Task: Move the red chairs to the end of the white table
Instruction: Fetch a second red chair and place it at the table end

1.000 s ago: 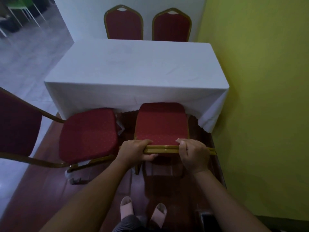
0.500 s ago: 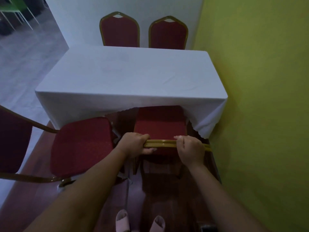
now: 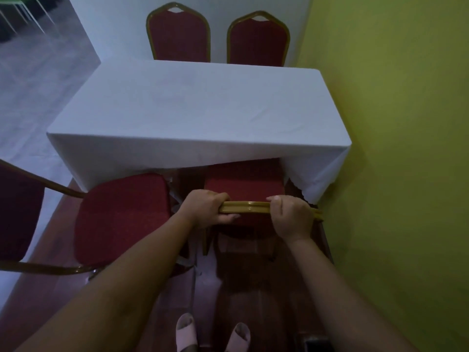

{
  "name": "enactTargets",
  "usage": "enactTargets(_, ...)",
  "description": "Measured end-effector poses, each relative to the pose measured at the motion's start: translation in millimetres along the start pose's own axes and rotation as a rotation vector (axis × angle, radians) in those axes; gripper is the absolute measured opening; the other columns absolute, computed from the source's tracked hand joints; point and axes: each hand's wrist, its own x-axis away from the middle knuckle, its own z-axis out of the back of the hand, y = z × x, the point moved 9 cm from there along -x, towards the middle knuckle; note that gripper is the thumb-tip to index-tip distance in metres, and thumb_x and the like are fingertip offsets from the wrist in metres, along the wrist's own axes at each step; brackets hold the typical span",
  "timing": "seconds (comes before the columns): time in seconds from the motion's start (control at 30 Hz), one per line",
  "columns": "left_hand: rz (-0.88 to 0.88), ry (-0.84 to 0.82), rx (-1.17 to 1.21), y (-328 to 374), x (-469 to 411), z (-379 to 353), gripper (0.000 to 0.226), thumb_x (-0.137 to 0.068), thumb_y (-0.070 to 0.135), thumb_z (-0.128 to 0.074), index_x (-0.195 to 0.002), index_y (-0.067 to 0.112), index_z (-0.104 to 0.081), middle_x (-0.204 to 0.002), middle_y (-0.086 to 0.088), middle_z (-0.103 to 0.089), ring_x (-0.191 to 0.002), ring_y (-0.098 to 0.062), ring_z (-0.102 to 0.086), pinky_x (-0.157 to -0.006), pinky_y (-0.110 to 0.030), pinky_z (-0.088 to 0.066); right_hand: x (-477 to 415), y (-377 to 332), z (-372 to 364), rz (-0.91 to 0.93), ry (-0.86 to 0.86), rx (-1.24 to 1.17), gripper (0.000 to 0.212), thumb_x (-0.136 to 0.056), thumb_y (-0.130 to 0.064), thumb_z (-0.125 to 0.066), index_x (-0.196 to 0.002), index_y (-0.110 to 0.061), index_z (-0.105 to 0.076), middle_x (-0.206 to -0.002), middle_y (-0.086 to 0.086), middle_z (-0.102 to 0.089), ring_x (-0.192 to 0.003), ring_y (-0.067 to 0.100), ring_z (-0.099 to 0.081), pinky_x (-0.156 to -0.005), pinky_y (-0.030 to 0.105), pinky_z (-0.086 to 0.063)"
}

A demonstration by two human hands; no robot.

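Observation:
A red chair [image 3: 243,180] with a gold frame stands at the near end of the white table [image 3: 198,107], its seat partly under the hanging cloth. My left hand [image 3: 206,208] and my right hand [image 3: 291,215] both grip the gold top rail of its backrest. A second red chair [image 3: 121,217] stands to the left, turned sideways, its backrest at the left edge of view. Two more red chairs [image 3: 179,34] [image 3: 257,39] stand at the table's far end against the white wall.
A yellow-green wall [image 3: 396,148] runs close along the right side of the table and chair. The floor under me is dark reddish wood [image 3: 253,301]; pale tiled floor [image 3: 38,85] lies to the left. My feet in light slippers [image 3: 186,331] show at the bottom.
The gripped chair has slid forward, its seat going further under the tablecloth. Both hands moved forward with the backrest rail.

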Motion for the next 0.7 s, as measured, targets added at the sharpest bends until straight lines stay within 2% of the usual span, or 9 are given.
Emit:
enactTargets(0.13, 0.001, -0.042, -0.035, 23, -15, -9, 0.073, -0.074, 0.082, -0.022, -0.092, 0.025, -0.065, -0.074, 0.003, -0.069, -0.066, -0.019, -0.066, -0.05, -0.028, -0.044, -8, 23, 13, -0.021, 0.008, 0.008, 0.054, -0.093, -0.025, -0.029, -0.07, -0.012, -0.076, -0.053, 0.002, -0.064, -0.045, 0.008, -0.043, -0.047, 0.012, -0.022)
enactTargets(0.2, 0.028, -0.078, -0.053, 20, -18, -9, 0.073, -0.074, 0.083, -0.022, -0.095, 0.026, -0.061, -0.077, 0.004, -0.068, -0.068, -0.018, -0.066, -0.051, -0.027, -0.04, -9, 24, 12, -0.072, 0.008, 0.006, 0.054, -0.093, -0.025, -0.029, -0.071, -0.01, -0.076, -0.055, 0.005, -0.065, -0.049, 0.011, -0.044, -0.054, 0.014, -0.033)
enactTargets(0.27, 0.059, -0.137, -0.059, 14, -15, -12, 0.069, -0.074, 0.083, -0.027, -0.098, 0.026, -0.057, -0.083, 0.005, -0.067, -0.073, -0.017, -0.065, -0.052, -0.027, -0.04, -8, 20, 8, -0.108, -0.02, 0.012, 0.056, -0.093, -0.026, -0.026, -0.075, -0.008, -0.077, -0.061, 0.009, -0.069, -0.054, 0.018, -0.053, -0.076, 0.027, -0.047)
enactTargets(0.33, 0.11, -0.175, -0.017, 13, -11, -14, 0.065, -0.075, 0.082, -0.035, -0.101, 0.025, -0.054, -0.09, 0.005, -0.066, -0.08, -0.017, -0.064, -0.054, -0.028, -0.04, -6, 19, 7, -0.129, -0.054, 0.01, 0.061, -0.094, -0.03, -0.022, -0.076, -0.007, -0.075, -0.064, 0.011, -0.069, -0.057, 0.02, -0.053, -0.091, 0.034, -0.046)
enactTargets(0.4, 0.17, -0.163, 0.033, 18, -6, -11, 0.067, -0.075, 0.08, -0.038, -0.105, 0.022, -0.052, -0.096, 0.002, -0.064, -0.086, -0.018, -0.062, -0.059, -0.03, -0.042, -2, 20, 10, -0.138, -0.05, -0.001, 0.063, -0.094, -0.032, -0.02, -0.075, -0.005, -0.073, -0.065, 0.011, -0.067, -0.059, 0.018, -0.049, -0.09, 0.039, -0.047)
enactTargets(0.47, 0.206, -0.127, 0.06, 25, -1, -7, 0.072, -0.075, 0.079, -0.037, -0.11, 0.018, -0.053, -0.102, -0.002, -0.063, -0.093, -0.021, -0.061, -0.068, -0.032, -0.045, 3, 21, 12, -0.17, -0.023, -0.024, 0.062, -0.094, -0.033, -0.019, -0.083, -0.005, -0.073, -0.08, 0.013, -0.071, -0.074, 0.024, -0.059, -0.094, 0.044, -0.047)
enactTargets(0.5, 0.223, -0.104, 0.083, 28, 2, -6, 0.072, -0.076, 0.076, -0.037, -0.112, 0.016, -0.054, -0.107, -0.003, -0.063, -0.099, -0.022, -0.06, -0.077, -0.033, -0.046, 6, 21, 11, -0.199, -0.014, -0.03, 0.062, -0.095, -0.034, -0.017, -0.094, -0.004, -0.072, -0.095, 0.014, -0.072, -0.091, 0.028, -0.062, -0.1, 0.048, -0.043)
enactTargets(0.6, 0.284, -0.022, 0.127, 31, 21, -5, 0.062, -0.089, 0.061, -0.043, -0.129, 0.014, -0.049, -0.134, -0.007, -0.053, -0.127, -0.023, -0.046, -0.111, -0.043, -0.028, 23, 20, 6, -0.284, -0.003, 0.002, 0.062, -0.097, -0.038, -0.015, -0.124, -0.004, -0.06, -0.135, 0.016, -0.056, -0.131, 0.032, -0.043, -0.114, 0.05, -0.026)
enactTargets(0.7, 0.327, -0.022, 0.132, 25, 45, -7, 0.059, -0.097, 0.043, -0.045, -0.147, 0.013, -0.032, -0.152, -0.009, -0.034, -0.143, -0.024, -0.026, -0.117, -0.045, -0.016, 38, 6, 4, -0.323, 0.008, 0.028, 0.057, -0.099, -0.037, -0.02, -0.138, -0.005, -0.047, -0.149, 0.015, -0.04, -0.142, 0.032, -0.026, -0.118, 0.05, -0.015)
